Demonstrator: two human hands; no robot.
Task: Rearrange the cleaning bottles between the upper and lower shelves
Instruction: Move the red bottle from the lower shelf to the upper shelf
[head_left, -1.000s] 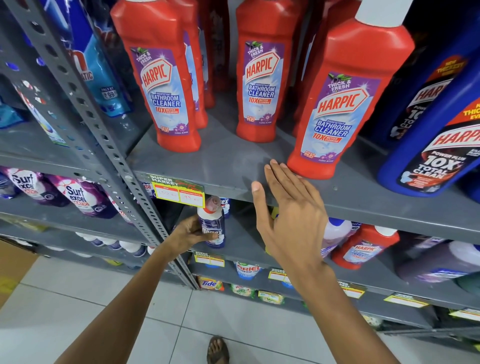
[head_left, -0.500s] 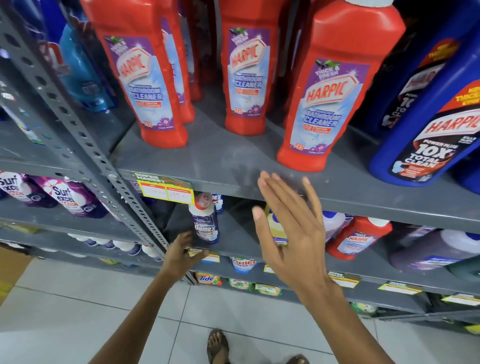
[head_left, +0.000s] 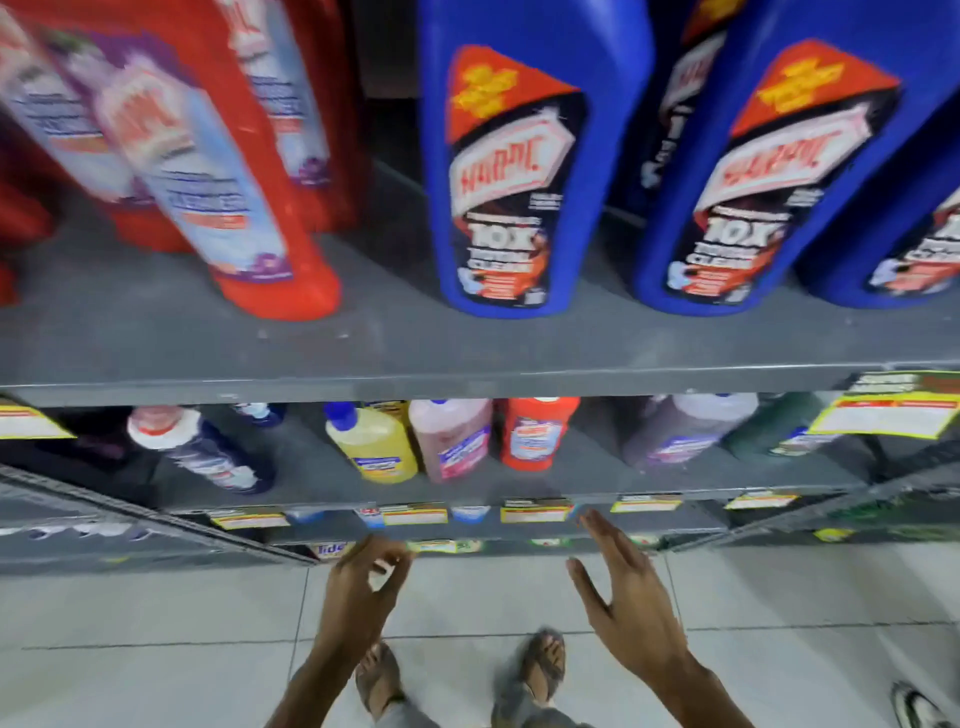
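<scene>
Red bathroom cleaner bottles and big blue bottles stand on the upper grey shelf. On the lower shelf are a dark blue bottle with a white cap, a yellow bottle, a pink bottle, a small red bottle and a purple bottle. My left hand hangs below the lower shelf, fingers loosely curled, empty. To the right, my right hand is spread open, fingertips just under the lower shelf's edge. The picture is blurred.
Yellow price tags line the shelf edges. A slanted metal upright crosses at lower left. Further shelves with packets sit near the white tiled floor. My sandalled feet stand below my hands.
The view has swung right, from the red bottles to the blue ones. Both hands have dropped from the shelves to below the lower shelf; the left hand had let go of the dark blue bottle.
</scene>
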